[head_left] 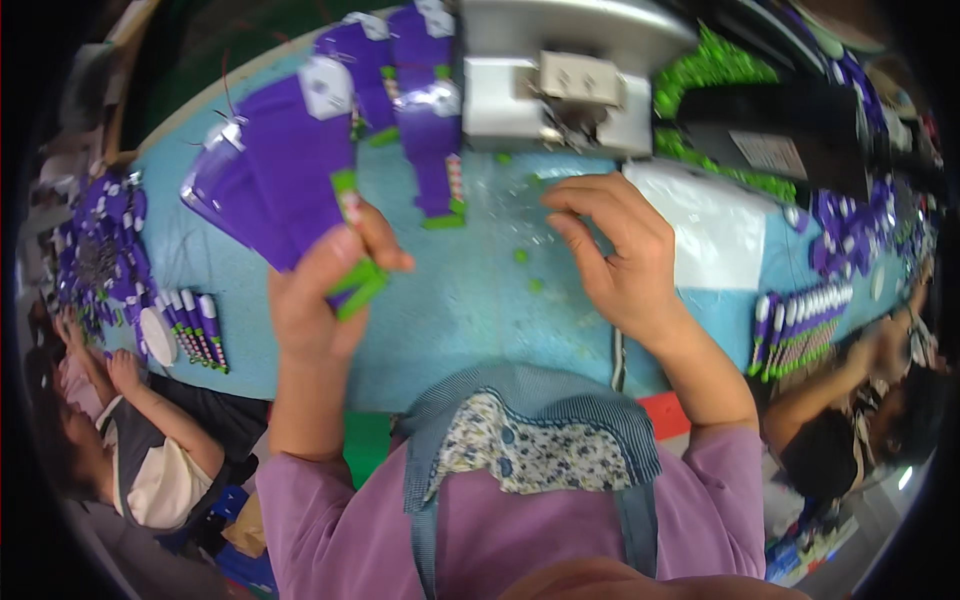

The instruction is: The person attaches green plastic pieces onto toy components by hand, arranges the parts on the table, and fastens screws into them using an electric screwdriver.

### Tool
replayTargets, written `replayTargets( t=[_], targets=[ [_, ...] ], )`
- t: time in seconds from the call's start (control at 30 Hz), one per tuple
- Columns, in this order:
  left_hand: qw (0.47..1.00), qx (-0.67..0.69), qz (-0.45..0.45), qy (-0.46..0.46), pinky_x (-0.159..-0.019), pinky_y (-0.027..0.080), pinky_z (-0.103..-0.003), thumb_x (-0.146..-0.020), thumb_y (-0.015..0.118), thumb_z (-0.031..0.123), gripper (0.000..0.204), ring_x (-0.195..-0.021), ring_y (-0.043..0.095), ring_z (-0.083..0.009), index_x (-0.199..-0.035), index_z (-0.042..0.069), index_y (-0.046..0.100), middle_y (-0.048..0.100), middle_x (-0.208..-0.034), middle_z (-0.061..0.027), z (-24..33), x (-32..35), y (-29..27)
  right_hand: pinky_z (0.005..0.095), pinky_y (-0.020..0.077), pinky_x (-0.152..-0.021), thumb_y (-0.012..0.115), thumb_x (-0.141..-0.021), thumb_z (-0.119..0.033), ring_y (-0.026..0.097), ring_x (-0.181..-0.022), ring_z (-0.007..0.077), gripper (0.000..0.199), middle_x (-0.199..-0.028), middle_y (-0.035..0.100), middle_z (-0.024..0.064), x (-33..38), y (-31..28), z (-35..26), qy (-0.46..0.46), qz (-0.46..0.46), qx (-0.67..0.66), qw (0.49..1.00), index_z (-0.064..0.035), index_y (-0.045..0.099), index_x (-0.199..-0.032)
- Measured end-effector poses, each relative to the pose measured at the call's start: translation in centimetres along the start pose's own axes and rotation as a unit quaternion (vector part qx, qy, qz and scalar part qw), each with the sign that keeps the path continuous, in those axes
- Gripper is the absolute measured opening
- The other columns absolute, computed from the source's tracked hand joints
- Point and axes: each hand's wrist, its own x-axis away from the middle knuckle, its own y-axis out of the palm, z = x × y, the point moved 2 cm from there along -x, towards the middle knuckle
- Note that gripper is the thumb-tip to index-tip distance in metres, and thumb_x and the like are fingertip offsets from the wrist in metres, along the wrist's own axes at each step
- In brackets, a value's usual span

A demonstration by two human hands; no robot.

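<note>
My left hand is closed on a fanned bundle of flat purple fabric pieces with green ends, white tags and a patterned strip; they look like folded socks, but the exact kind is unclear. The bundle is held up over the left of the blue table. My right hand hovers over the table below the metal machine. Its fingers are bent, with a gap between thumb and forefinger and nothing visible in them. More purple pieces with green ends lie left of the machine.
Small green bits are scattered near my right hand. A heap of green bits lies behind a black box-like part. A white sheet lies at right. Rows of purple pieces sit at both sides, beside co-workers.
</note>
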Motion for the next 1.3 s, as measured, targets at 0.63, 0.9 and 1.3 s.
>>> replayTargets(
  t=[0.63,0.9,1.3],
  targets=[
    [0.617,-0.721,0.295,0.116,-0.082,0.049,-0.033,-0.075,0.069,0.055,0.071,-0.094,0.064,-0.0301,-0.101,-0.011,0.062,0.066,-0.101,-0.0206,12.1,-31.2,-11.4,0.0357,0.0512,-0.063,0.066,-0.07,0.006,0.06,-0.073,0.0282,0.022,-0.089,0.06,0.0119,-1.8,2.0,-0.1,0.014,-0.049,0.11,0.993,0.0,0.062,-0.091],
    [0.63,-0.73,0.201,0.172,-0.057,0.047,-0.032,-0.079,0.072,0.036,0.04,-0.063,0.06,-0.0206,-0.09,-0.001,0.063,0.063,-0.075,-0.0097,5.8,-9.2,-3.4,0.03,0.0516,-0.065,0.068,-0.072,0.008,0.064,-0.074,0.0247,0.017,-0.088,0.063,0.013,0.1,-1.0,-1.5,0.049,0.04,0.049,0.997,0.0016,0.064,-0.088],
    [0.954,-0.172,0.24,0.04,-0.054,0.043,-0.027,-0.095,0.054,0.018,0.016,-0.06,0.052,-0.0128,-0.1,0.003,0.052,0.058,-0.079,-0.0052,-2.1,0.0,-1.3,0.0286,0.0527,-0.071,0.068,-0.072,0.008,0.066,-0.082,0.0239,0.017,-0.092,0.066,0.0129,3.5,-2.5,-2.9,0.066,0.032,-0.029,0.997,0.0018,0.068,-0.088]
  ],
)
